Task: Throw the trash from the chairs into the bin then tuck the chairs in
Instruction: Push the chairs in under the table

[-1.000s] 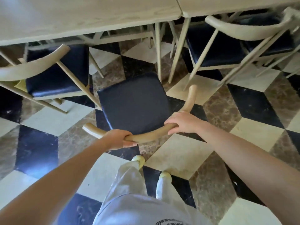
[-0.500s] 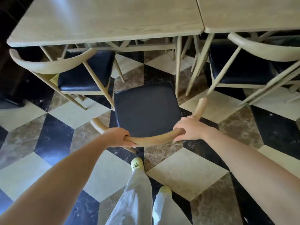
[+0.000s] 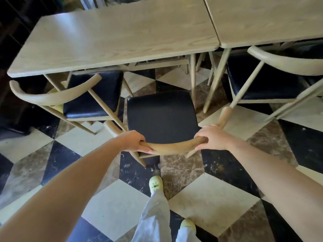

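A wooden chair with a black padded seat (image 3: 160, 114) stands in front of me, its seat bare. Both hands grip its curved wooden backrest (image 3: 172, 146): my left hand (image 3: 132, 141) on the left part, my right hand (image 3: 212, 137) on the right part. The seat's front edge sits just short of the light wooden table (image 3: 118, 34), near that table's right leg (image 3: 192, 79). No trash or bin is in view.
A second chair (image 3: 92, 95) is partly under the table to the left, with something yellow-green (image 3: 57, 107) behind its back. A third chair (image 3: 269, 81) stands under the adjoining table (image 3: 265, 18) on the right. My feet in yellow shoes (image 3: 155, 185) are on the checkered floor.
The chair has slid forward toward the table with both hands holding its backrest. I have stepped after it, and more of the tabletop shows.
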`<state>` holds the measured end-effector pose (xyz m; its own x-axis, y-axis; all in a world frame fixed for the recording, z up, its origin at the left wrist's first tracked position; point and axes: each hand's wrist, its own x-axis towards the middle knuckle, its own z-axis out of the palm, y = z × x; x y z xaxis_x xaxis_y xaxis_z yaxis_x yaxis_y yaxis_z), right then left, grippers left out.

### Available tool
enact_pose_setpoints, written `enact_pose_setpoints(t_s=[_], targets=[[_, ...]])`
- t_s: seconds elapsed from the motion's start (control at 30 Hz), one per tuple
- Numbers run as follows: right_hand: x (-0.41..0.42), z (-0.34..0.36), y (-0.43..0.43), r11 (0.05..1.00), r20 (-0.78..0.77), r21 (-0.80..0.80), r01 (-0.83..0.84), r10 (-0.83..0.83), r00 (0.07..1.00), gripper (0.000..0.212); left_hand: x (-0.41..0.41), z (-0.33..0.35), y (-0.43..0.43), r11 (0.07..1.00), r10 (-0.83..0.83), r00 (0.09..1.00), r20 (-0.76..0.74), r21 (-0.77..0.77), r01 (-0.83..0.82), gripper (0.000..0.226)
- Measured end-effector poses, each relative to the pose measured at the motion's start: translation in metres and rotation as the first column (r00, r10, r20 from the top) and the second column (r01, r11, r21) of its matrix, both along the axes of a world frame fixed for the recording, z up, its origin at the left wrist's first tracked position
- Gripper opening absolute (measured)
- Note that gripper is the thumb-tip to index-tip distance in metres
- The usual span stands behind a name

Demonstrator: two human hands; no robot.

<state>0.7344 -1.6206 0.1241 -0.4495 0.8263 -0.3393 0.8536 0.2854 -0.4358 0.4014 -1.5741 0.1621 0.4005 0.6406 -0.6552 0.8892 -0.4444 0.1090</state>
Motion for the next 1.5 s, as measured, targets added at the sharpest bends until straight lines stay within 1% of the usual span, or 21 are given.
enact_pose_setpoints(t_s=[0.17,0.33,0.43,0.53,0.63,0.73,0.83,0.9,1.0,1.13,1.2,1.3,1.37,1.5], targets=[[-0.012,0.003,0.044,0.998,-0.016,0.007,0.058,-0.058,0.998,0.034,-0.009,-0.001,0.065,0.998,-0.056,0.998,-0.039,-0.014,0.056,0.07],[-0.015,0.004,0.095,0.993,-0.012,0.01,0.117,-0.117,0.993,0.04,-0.012,-0.003,0.127,0.996,-0.086,0.996,-0.038,-0.002,0.086,0.068],[-0.016,0.001,0.124,0.989,-0.007,-0.023,0.146,-0.146,0.989,0.046,-0.013,-0.002,0.16,0.994,-0.11,0.994,-0.021,0.006,0.11,0.069],[-0.021,0.006,0.148,0.98,-0.023,-0.03,0.195,-0.195,0.98,0.041,-0.016,-0.001,0.187,0.99,-0.137,0.991,0.004,0.039,0.137,0.066],[-0.029,0.014,0.17,0.978,-0.031,-0.007,0.207,-0.207,0.978,0.032,-0.019,0.0,0.211,0.985,-0.157,0.987,0.017,0.08,0.155,0.063],[-0.032,0.012,0.192,0.973,-0.035,-0.009,0.23,-0.23,0.972,0.032,-0.022,0.0,0.234,0.979,-0.192,0.981,-0.005,0.075,0.192,0.062],[-0.035,0.009,0.213,0.975,-0.023,-0.006,0.222,-0.222,0.975,0.038,-0.025,-0.001,0.255,0.98,-0.188,0.982,0.006,0.073,0.187,0.06],[-0.037,0.011,0.226,0.977,0.011,-0.006,0.215,-0.215,0.977,0.04,-0.024,0.0,0.267,0.978,-0.194,0.981,0.009,0.08,0.192,0.059],[-0.038,0.012,0.242,0.977,0.037,-0.024,0.213,-0.212,0.977,0.044,-0.025,-0.001,0.282,0.975,-0.205,0.979,0.019,0.093,0.202,0.06],[-0.042,0.015,0.256,0.977,0.055,-0.008,0.212,-0.212,0.976,0.045,-0.029,-0.005,0.297,0.976,-0.198,0.979,0.044,0.104,0.193,0.062],[-0.046,0.016,0.265,0.982,0.078,0.0,0.187,-0.186,0.979,0.049,-0.031,-0.008,0.302,0.981,-0.175,0.983,0.06,0.09,0.17,0.061],[-0.051,0.012,0.28,0.99,0.118,-0.012,0.139,-0.136,0.984,0.062,-0.038,-0.013,0.308,0.99,-0.128,0.988,0.084,0.069,0.122,0.059],[-0.052,0.009,0.285,0.992,0.128,-0.007,0.129,-0.127,0.984,0.06,-0.042,-0.017,0.31,0.993,-0.109,0.988,0.105,0.058,0.104,0.059],[-0.052,0.007,0.289,0.993,0.139,0.003,0.117,-0.117,0.983,0.061,-0.045,-0.025,0.317,0.995,-0.099,0.986,0.137,0.029,0.096,0.071]])
